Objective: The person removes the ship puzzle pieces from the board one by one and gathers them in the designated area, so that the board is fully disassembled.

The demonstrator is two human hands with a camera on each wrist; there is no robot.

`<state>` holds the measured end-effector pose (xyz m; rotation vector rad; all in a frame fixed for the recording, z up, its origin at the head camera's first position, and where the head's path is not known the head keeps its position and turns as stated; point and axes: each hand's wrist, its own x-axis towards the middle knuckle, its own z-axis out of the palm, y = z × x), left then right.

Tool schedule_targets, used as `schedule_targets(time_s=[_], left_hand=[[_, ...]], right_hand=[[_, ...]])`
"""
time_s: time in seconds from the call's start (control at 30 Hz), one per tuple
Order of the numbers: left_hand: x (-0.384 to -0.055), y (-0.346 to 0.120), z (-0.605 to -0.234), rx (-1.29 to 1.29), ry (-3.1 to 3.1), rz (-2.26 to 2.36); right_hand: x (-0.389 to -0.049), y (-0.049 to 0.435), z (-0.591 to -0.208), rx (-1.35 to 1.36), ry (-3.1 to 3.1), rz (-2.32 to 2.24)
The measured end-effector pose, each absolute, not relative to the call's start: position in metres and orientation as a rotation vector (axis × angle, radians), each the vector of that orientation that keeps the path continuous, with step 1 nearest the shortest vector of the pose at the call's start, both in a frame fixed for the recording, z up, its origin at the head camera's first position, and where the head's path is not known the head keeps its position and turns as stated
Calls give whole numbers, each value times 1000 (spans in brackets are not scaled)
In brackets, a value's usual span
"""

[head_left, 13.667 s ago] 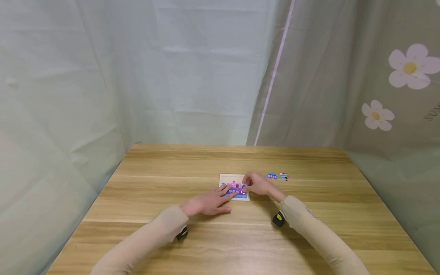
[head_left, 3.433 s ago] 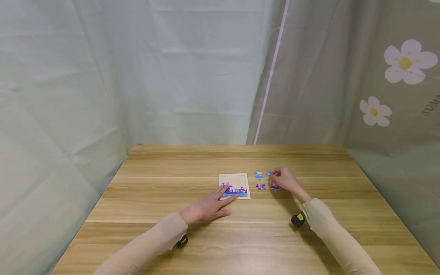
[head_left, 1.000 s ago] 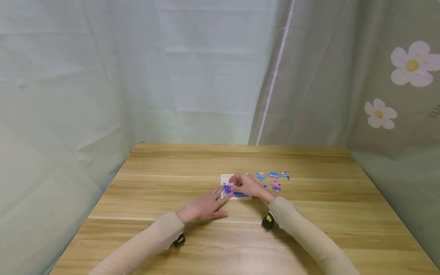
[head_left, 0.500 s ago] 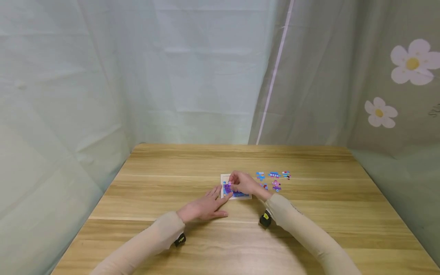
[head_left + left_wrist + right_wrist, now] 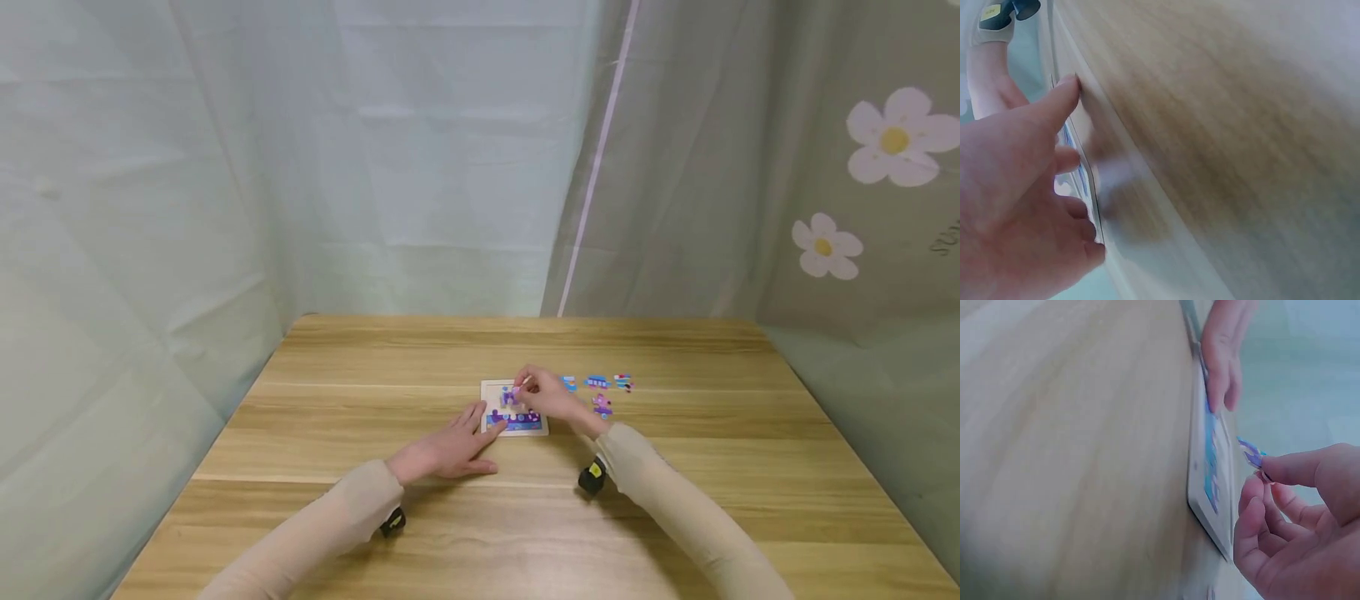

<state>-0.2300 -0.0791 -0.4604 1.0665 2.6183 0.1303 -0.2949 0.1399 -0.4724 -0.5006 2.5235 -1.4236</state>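
My right hand (image 5: 551,396) pinches a small purple-and-blue jigsaw piece (image 5: 1250,453) between thumb and fingertips, raised above a puzzle tray. This square tray (image 5: 545,430) has a pale frame and lies flat on the table. Fitted blue and purple pieces (image 5: 517,424) fill its lower part, while bare pale backing shows above. With fingers spread, my left hand (image 5: 450,446) rests at the tray's left and lower edge, fingertips over the frame. In the left wrist view, that hand (image 5: 1016,187) hides most of the tray.
Several loose jigsaw pieces lie right of the tray, among them a blue one (image 5: 597,382), a striped one (image 5: 623,382) and a pink-purple one (image 5: 602,405). My right hand partly covers another blue piece (image 5: 569,384). The wooden table (image 5: 360,358) meets hanging curtains behind.
Over the last half second my right hand has lifted from the tray's left part and moved right, with the purple piece now up in its fingers. My left hand stays in place.
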Motion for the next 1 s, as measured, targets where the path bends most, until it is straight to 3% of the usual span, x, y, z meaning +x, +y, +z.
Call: schedule_targets(time_s=[1.0], left_hand=[[-230,-77,-463,1105,2557,94]], right_hand=[[-286,232,-466,-271,2480,-1513]])
